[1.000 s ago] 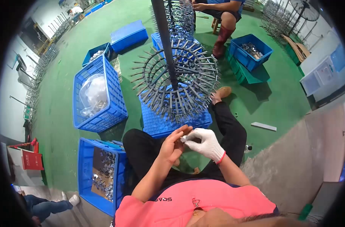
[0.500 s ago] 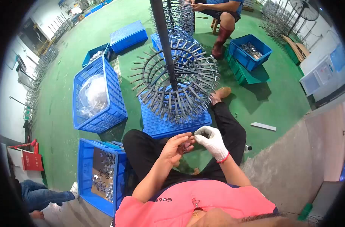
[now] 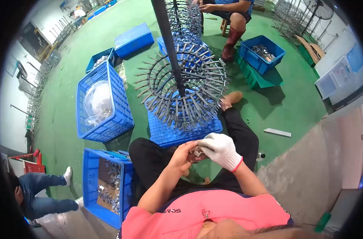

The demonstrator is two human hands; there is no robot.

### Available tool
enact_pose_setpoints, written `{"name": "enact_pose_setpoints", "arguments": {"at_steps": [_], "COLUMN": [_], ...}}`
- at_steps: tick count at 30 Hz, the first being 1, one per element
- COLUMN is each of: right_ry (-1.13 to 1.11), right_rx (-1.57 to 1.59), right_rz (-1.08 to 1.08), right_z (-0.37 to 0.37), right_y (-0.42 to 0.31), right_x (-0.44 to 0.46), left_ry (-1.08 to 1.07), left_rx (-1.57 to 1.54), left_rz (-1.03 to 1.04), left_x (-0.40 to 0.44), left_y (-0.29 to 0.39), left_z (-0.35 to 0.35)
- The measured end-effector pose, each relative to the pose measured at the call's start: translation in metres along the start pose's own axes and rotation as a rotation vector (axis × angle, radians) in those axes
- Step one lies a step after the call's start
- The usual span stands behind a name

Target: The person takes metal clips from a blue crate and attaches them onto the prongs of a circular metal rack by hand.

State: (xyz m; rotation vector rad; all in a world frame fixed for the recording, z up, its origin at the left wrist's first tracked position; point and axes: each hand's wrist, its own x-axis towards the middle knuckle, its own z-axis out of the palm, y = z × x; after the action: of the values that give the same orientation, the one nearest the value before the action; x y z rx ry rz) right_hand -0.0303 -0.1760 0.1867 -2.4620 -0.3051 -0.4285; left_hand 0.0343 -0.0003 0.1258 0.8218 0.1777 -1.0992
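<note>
My bare left hand [image 3: 182, 157] is closed around several small metal pieces [image 3: 197, 153], partly hidden by the fingers. My right hand [image 3: 222, 149], in a white knit glove with a red cuff edge, touches the left. Its bent fingertips reach over the same pieces; what exactly they pinch is hidden. Just beyond both hands stands a round metal rack [image 3: 184, 104] with rings of outward prongs on a dark upright pole [image 3: 170, 46]. Small bright parts hang along its near and right edges. Beneath it lies an upturned blue crate [image 3: 161, 130].
Left of my legs is a blue bin [image 3: 91, 183] with small metal parts and cardboard. Behind it stands a blue crate [image 3: 125, 105] holding a plastic bag. A seated co-worker [image 3: 234, 24] is beyond the rack, beside a bin of parts [image 3: 283, 51]. Another person's legs [image 3: 46, 187] show at left.
My gloved right hand has moved slightly left, over the pieces in my left hand, and turned back-up. The person at the left has shifted their legs. The rack looks nearly the same.
</note>
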Motion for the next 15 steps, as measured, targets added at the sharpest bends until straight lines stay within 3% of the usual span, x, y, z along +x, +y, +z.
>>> {"name": "enact_pose_setpoints", "arguments": {"at_steps": [1, 5, 9, 15], "right_ry": [0.129, 0.258, 0.426, 0.585], "right_rx": [0.072, 0.341, 0.507, 0.688], "right_rz": [0.047, 0.399, 0.495, 0.461], "right_z": [0.005, 0.011, 0.011, -0.011], "right_y": [0.004, 0.01, 0.026, 0.027], "right_x": [-0.002, -0.007, 0.003, 0.028], "left_ry": [0.119, 0.131, 0.132, -0.118], "left_rx": [-0.024, 0.133, -0.107, -0.376], "left_rz": [-0.031, 0.08, 0.109, -0.024], "left_x": [-0.006, 0.001, 0.019, 0.057], "left_y": [0.006, 0.014, 0.031, 0.038], "left_z": [0.015, 0.016, 0.037, 0.054]}}
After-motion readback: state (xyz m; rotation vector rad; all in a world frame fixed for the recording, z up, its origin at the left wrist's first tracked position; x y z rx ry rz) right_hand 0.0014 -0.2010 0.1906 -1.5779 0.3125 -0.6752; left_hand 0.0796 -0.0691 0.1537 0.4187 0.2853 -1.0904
